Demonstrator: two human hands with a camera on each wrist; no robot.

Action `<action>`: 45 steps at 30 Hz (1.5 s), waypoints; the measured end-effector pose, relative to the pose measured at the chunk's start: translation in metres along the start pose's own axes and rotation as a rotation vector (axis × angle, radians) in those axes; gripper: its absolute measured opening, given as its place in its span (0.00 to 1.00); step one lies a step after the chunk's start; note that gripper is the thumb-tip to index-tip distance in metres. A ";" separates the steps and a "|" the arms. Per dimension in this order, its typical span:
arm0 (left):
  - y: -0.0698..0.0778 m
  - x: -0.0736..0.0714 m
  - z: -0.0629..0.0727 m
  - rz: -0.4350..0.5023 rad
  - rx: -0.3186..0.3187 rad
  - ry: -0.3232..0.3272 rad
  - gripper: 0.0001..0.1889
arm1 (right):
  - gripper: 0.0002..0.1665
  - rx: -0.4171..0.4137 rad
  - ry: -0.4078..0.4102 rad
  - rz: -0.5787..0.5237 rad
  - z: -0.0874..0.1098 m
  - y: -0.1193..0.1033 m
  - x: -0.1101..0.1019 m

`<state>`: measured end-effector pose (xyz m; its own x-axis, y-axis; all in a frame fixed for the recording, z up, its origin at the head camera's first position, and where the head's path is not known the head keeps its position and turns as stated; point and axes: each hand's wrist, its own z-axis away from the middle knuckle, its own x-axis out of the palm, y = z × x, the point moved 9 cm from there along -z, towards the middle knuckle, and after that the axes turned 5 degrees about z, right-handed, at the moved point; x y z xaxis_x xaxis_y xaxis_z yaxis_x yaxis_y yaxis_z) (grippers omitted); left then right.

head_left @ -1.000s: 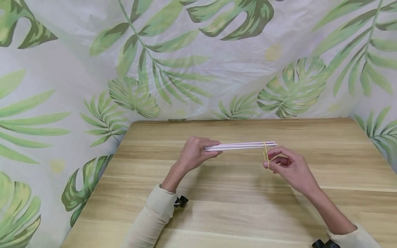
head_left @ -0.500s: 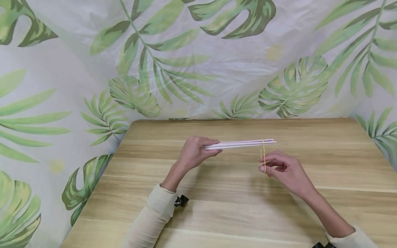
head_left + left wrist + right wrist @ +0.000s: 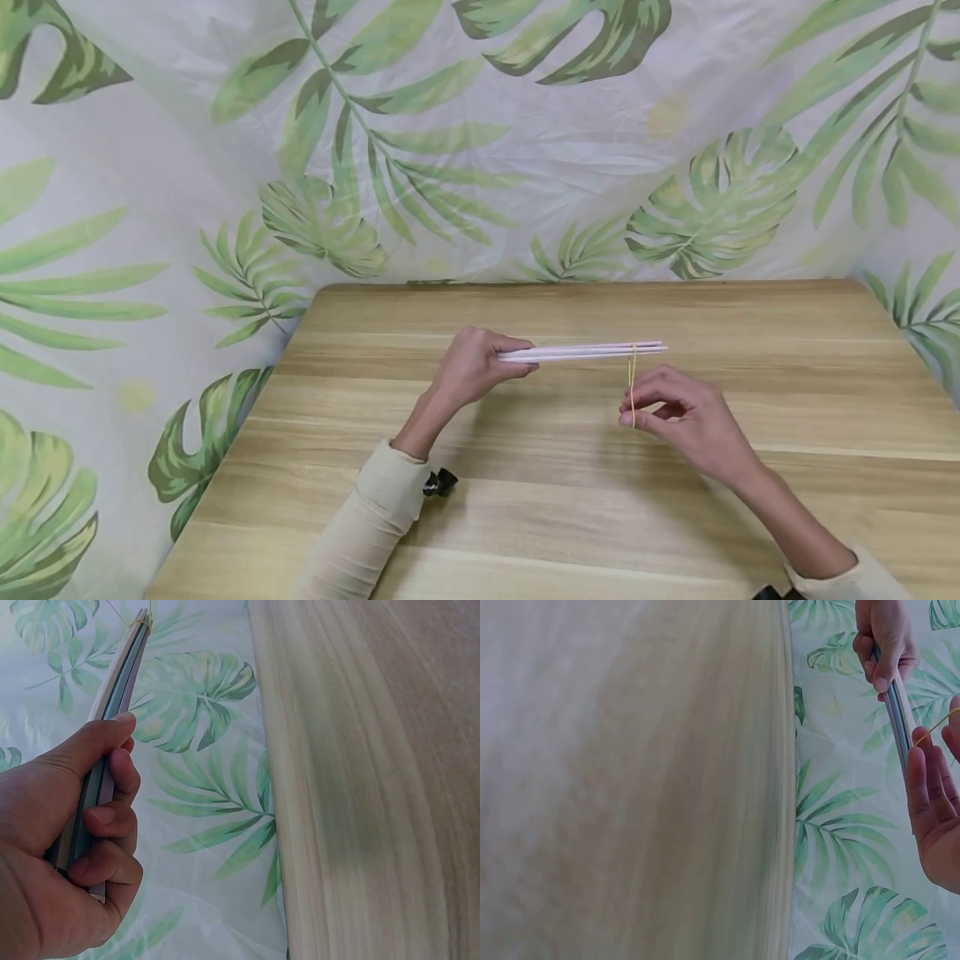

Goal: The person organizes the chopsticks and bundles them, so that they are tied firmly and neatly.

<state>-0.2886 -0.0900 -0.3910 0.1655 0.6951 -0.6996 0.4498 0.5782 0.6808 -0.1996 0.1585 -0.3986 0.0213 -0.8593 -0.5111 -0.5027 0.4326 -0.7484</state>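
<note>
the sticks [image 3: 585, 351] are held as a slim bundle above the bench [image 3: 555, 492], close to level in the head view and running from left to right. at least 3 show in the left wrist view, pale, dark and purplish; the exact count cannot be told.

the person's left hand [image 3: 474, 367] has its grip clamped on the sticks at their left end. in the left wrist view the thumb lies along the bundle and the fingers curl round it, with the near ends showing by the lower fingers.

a thin yellow band [image 3: 633, 383] is looped over the sticks near their right end, the tips jutting a little past it. from there its 2 strands run down, drawn taut, to the right hand [image 3: 686, 421], which is just below the bundle's right end. the right grip is together on the band: in the head view thumb and index tips are close to each other, with the band's lower end at them. the right wrist view cuts this hand off at the frame edge; there the band slants from beside the sticks to a digit at that edge.

the left sleeve [image 3: 375, 517] is cream, with a small black device [image 3: 441, 482] beside its cuff. the right sleeve [image 3: 847, 575] shows only in part at the bottom. a leaf-print cloth [image 3: 585, 167] stands behind the bench.
</note>
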 end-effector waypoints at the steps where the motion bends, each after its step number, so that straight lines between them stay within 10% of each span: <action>1: -0.001 0.001 0.000 0.004 -0.014 -0.008 0.15 | 0.15 -0.017 0.001 -0.002 0.000 -0.002 0.001; 10: -0.006 0.006 0.001 0.020 -0.068 -0.027 0.16 | 0.44 -0.082 0.028 0.008 0.001 -0.013 0.002; 18: -0.003 0.004 0.001 0.038 -0.061 -0.009 0.15 | 0.61 0.066 0.037 0.003 0.004 -0.006 0.000; 35: 0.007 -0.003 0.000 -0.024 0.043 0.078 0.12 | 0.72 0.320 -0.027 -0.053 0.014 0.009 0.006; 45: 0.013 -0.002 0.002 -0.037 0.095 0.084 0.11 | 0.75 0.336 0.023 0.014 0.015 0.009 0.000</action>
<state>-0.2817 -0.0846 -0.3807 0.0748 0.7100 -0.7003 0.5358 0.5636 0.6287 -0.1907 0.1665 -0.4113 -0.0053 -0.8567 -0.5158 -0.1898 0.5073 -0.8406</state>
